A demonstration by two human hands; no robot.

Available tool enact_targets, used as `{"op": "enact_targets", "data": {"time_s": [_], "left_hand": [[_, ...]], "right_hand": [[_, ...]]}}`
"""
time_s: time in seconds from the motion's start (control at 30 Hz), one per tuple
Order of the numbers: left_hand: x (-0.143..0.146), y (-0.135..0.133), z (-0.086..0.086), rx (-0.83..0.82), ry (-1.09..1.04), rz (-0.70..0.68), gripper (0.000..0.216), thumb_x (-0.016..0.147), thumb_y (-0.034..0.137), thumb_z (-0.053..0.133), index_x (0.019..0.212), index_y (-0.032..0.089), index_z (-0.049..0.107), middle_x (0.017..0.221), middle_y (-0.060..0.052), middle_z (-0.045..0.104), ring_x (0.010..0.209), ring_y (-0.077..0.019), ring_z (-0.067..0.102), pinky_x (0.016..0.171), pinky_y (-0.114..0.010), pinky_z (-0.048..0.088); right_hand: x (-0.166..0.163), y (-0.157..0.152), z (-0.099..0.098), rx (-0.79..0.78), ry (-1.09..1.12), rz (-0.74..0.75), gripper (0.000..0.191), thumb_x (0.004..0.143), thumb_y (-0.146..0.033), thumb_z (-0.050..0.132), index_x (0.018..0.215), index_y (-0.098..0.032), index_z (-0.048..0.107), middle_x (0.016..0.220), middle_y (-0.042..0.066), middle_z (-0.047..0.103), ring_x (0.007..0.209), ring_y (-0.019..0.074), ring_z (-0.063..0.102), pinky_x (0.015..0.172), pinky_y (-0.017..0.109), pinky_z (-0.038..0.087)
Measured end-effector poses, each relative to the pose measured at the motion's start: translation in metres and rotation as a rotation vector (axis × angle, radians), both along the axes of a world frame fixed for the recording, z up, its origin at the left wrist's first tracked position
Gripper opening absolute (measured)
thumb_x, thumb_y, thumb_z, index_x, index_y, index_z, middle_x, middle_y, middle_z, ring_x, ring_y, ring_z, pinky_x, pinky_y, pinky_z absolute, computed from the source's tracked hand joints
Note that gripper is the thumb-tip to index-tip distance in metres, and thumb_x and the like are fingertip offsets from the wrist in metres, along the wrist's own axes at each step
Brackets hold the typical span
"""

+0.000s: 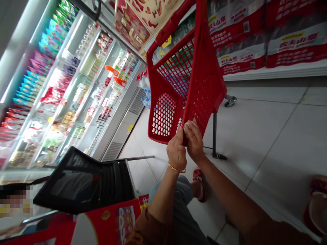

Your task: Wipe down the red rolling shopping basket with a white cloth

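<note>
A red plastic shopping cart with perforated walls stands tilted in view on dark metal legs. My left hand, with a gold bangle at the wrist, is closed at the near corner of its rim. Right beside it, my right hand has its fingers curled over the same rim corner. The two hands nearly touch each other. Parts of the fingers are hidden behind the rim and each other. Through the mesh, no goods can be made out inside the cart.
Red-wrapped packs of bottled water are stacked on a low shelf at the right. A lit refrigerated display lines the left. A black screen-like device and a red printed box are at lower left. A caster touches the tiled floor.
</note>
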State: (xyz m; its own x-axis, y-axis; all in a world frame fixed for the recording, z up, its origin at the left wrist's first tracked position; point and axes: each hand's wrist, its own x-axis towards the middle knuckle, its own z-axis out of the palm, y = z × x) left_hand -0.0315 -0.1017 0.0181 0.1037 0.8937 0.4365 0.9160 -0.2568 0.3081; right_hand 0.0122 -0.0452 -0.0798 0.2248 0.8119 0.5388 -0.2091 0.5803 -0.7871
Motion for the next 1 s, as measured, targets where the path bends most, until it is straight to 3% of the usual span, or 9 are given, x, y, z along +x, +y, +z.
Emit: {"op": "enact_targets", "data": {"time_s": [0.27, 0.53, 0.73, 1.0], "left_hand": [[-0.001, 0.006, 0.001, -0.022, 0.008, 0.013, 0.066, 0.101, 0.053, 0.012, 0.150, 0.015, 0.034, 0.151, -0.014, 0.044, 0.138, -0.0228, 0.046, 0.112, -0.037, 0.041], [0.000, 0.008, -0.004, 0.024, 0.069, 0.043, 0.063, 0.102, 0.049, 0.014, 0.149, 0.014, 0.036, 0.150, -0.014, 0.046, 0.138, -0.0213, 0.046, 0.112, -0.037, 0.042], [0.004, 0.009, -0.007, 0.045, 0.068, 0.063, 0.061, 0.102, 0.047, 0.016, 0.149, 0.015, 0.037, 0.149, -0.013, 0.047, 0.138, -0.0218, 0.046, 0.112, -0.036, 0.041], [0.005, 0.011, -0.009, 0.098, 0.095, 0.079, 0.058, 0.102, 0.044, 0.018, 0.147, 0.015, 0.041, 0.145, -0.014, 0.051, 0.135, -0.0230, 0.050, 0.109, -0.037, 0.044]], "right_hand": [[-0.002, -0.011, -0.035, -0.067, -0.037, 0.000, 0.048, 0.100, -0.019, 0.038, 0.143, -0.040, 0.044, 0.147, 0.001, 0.051, 0.144, 0.0221, 0.037, 0.120, 0.055, 0.034], [0.000, -0.013, -0.048, -0.079, -0.099, -0.067, 0.051, 0.099, -0.015, 0.037, 0.143, -0.039, 0.043, 0.146, 0.002, 0.051, 0.145, 0.0202, 0.035, 0.117, 0.054, 0.037], [0.003, -0.019, -0.067, -0.146, -0.110, -0.100, 0.056, 0.099, -0.012, 0.033, 0.149, -0.037, 0.034, 0.153, 0.005, 0.043, 0.148, 0.0211, 0.029, 0.118, 0.055, 0.035], [0.004, -0.020, -0.066, -0.311, -0.001, -0.099, 0.045, 0.101, -0.020, 0.036, 0.143, -0.032, 0.045, 0.150, 0.007, 0.046, 0.145, 0.0216, 0.036, 0.118, 0.052, 0.036]]}}
